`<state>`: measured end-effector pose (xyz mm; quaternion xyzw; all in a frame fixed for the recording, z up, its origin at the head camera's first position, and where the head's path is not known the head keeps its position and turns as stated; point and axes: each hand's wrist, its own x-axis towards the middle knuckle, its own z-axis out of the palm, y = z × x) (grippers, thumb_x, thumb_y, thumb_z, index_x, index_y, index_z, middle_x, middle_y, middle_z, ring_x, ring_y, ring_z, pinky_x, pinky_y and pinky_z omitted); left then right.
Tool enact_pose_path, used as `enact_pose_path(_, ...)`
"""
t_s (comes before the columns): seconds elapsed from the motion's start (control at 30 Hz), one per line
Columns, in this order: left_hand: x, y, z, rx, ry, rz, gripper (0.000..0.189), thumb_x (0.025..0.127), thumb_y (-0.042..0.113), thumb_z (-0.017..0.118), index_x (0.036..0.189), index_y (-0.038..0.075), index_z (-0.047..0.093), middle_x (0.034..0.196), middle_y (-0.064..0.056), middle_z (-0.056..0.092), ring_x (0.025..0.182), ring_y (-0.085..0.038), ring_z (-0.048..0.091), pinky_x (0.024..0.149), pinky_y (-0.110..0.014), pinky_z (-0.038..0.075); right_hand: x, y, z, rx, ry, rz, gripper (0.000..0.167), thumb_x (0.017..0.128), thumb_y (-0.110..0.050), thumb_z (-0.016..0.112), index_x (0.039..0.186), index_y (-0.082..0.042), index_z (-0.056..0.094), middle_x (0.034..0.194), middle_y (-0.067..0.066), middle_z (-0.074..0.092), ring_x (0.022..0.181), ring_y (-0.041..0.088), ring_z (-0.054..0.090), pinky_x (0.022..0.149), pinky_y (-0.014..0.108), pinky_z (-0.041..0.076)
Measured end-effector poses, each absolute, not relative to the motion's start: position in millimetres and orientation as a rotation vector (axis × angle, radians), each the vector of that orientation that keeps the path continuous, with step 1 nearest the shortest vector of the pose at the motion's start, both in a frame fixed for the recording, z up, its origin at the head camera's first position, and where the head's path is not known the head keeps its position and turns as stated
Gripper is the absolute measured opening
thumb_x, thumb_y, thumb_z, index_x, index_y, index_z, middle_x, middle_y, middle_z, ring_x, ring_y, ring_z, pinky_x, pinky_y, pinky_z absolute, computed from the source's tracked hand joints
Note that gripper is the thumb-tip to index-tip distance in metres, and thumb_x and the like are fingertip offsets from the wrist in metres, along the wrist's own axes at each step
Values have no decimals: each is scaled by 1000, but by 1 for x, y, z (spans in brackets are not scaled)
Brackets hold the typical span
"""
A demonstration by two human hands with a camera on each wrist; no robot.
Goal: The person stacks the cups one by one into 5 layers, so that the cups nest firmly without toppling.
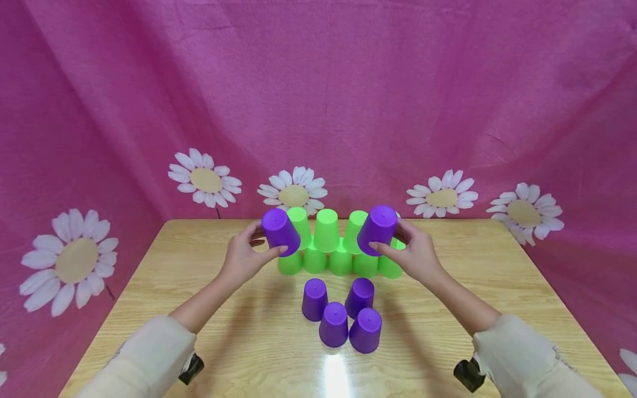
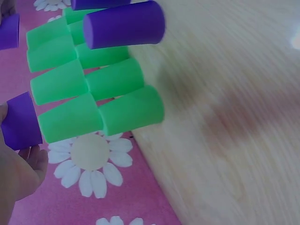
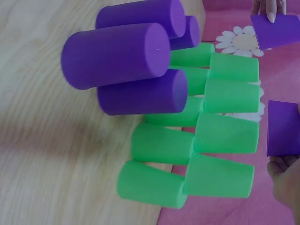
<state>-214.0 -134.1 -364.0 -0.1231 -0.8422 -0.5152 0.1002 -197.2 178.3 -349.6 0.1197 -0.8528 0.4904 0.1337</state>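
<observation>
My left hand [image 1: 245, 255] grips an upside-down purple cup [image 1: 280, 231], held up at the left end of the green cups. In my right hand [image 1: 417, 251] is another upside-down purple cup [image 1: 378, 229], raised at the right end. Both cups tilt a little. Behind them stand green cups [image 1: 327, 229] in two tiers, an upper row resting on a lower row [image 1: 340, 261]; the held cups hide part of the upper row. Several purple cups [image 1: 334, 325] stand mouth down on the table in front. The left wrist view shows fingers [image 2: 35, 164] round the left cup [image 2: 22, 123].
The wooden table [image 1: 164, 298] ends at a pink curtain [image 1: 338, 110] with white daisies at the back and sides. A dark wrist device [image 1: 191, 369] sits below the left sleeve, another [image 1: 469, 376] below the right sleeve.
</observation>
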Motion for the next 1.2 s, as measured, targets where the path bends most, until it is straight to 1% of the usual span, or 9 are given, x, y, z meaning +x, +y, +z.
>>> enact_pose_path(0.13, -220, -129, -355, -371, -2462, -1517, 55, 72, 8, 78, 120, -3, 53, 111, -23, 64, 103, -34, 61, 88, -43, 53, -206, 167, -343, 359, -2456, 1471, 49, 75, -5, 74, 119, 4, 56, 108, 25, 64, 106, 35, 61, 96, 41, 49)
enact_pose_path(0.4, -228, -122, -342, -369, -2475, -1512, 55, 74, 10, 77, 121, -3, 53, 112, -23, 63, 104, -35, 60, 88, -45, 53, -221, 146, -334, 421, -2401, 1517, 47, 75, -3, 74, 118, 6, 57, 108, 26, 64, 104, 35, 62, 96, 40, 49)
enact_pose_path(0.57, -230, -118, -339, -335, -2481, -1533, 55, 74, 10, 77, 121, -2, 53, 113, -22, 63, 104, -34, 60, 88, -44, 53, -225, 137, -334, 397, -2388, 1568, 48, 74, -3, 74, 117, 7, 56, 108, 27, 64, 105, 36, 61, 97, 40, 48)
enact_pose_path(0.8, -234, -110, -338, -334, -2461, -1536, 55, 73, 10, 77, 122, 0, 54, 112, -22, 64, 103, -32, 61, 87, -43, 53, -231, 132, -339, 377, -2344, 1596, 47, 75, -2, 74, 117, 7, 56, 108, 27, 63, 104, 36, 61, 98, 40, 48)
enact_pose_path(0.97, -236, -105, -337, -307, -2443, -1539, 57, 72, 10, 77, 122, -3, 54, 110, -23, 64, 101, -33, 62, 87, -43, 53, -235, 132, -342, 363, -2330, 1592, 46, 75, -3, 73, 118, 7, 57, 110, 26, 63, 106, 36, 61, 98, 40, 48)
enact_pose_path(1.2, -243, -96, -337, -287, -2417, -1548, 60, 72, 11, 78, 124, -3, 52, 113, -23, 63, 102, -34, 63, 89, -41, 53, -241, 135, -346, 316, -2348, 1559, 49, 77, -5, 73, 121, 6, 54, 111, 26, 63, 106, 36, 61, 98, 41, 48)
